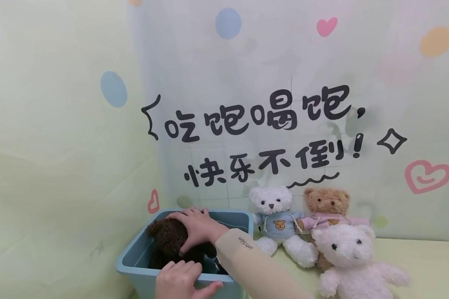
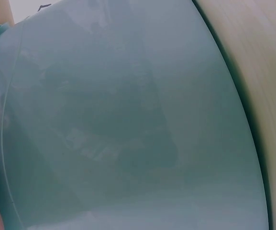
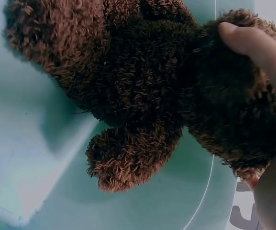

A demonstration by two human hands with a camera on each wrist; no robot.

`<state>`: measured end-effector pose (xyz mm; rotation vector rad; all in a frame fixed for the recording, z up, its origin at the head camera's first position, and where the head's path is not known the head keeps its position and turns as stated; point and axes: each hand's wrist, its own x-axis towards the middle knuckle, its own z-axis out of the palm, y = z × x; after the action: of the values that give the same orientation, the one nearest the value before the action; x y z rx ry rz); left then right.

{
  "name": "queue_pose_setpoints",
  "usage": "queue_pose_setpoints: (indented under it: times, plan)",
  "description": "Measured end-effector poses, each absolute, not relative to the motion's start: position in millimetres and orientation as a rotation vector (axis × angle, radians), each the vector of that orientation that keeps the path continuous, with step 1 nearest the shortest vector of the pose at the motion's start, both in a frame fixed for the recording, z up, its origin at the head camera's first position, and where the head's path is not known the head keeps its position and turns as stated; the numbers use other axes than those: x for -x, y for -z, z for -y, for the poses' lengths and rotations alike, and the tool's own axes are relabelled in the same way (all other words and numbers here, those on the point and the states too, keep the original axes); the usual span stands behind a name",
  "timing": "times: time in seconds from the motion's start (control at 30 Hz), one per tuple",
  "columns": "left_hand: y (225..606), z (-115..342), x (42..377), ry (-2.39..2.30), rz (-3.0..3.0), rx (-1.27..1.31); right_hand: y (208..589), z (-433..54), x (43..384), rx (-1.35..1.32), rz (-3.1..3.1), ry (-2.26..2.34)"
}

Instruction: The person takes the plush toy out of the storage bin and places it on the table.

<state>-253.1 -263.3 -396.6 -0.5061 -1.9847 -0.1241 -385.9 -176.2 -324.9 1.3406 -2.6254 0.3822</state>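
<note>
A dark brown teddy bear point(image 1: 168, 237) is inside a blue plastic bin point(image 1: 138, 270). My right hand point(image 1: 201, 226) reaches into the bin and grips the bear's head, fingers over the top and thumb on the near side. In the right wrist view, the bear's furry body point(image 3: 138, 72) and limbs stretch across the bin's inner wall. My left hand point(image 1: 177, 280) holds the bin's near rim, its fingers hooked over the edge. Mostly the bin's smooth outer wall point(image 2: 114, 115) fills the left wrist view.
Right of the bin sit a white bear in a blue hoodie point(image 1: 278, 224) and a tan bear in pink point(image 1: 327, 203). A pale pink bear point(image 1: 353, 257) sits in front of them. Behind is a printed wall sheet point(image 1: 247, 58); the table point(image 1: 434, 265) is pale yellow.
</note>
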Motion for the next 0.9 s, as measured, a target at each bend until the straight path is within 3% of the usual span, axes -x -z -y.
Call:
queue_pose_setpoints:
  times: [0.67, 0.9]
  plan:
    - [393.3, 260.7, 248.0, 0.146, 2.052, 0.488, 323.6, 173.5, 385.7, -1.190, 2.232, -0.764]
    - [393.6, 262.1, 249.3, 0.165, 2.059, 0.481, 321.9, 176.0, 386.2, -1.153, 2.238, -0.610]
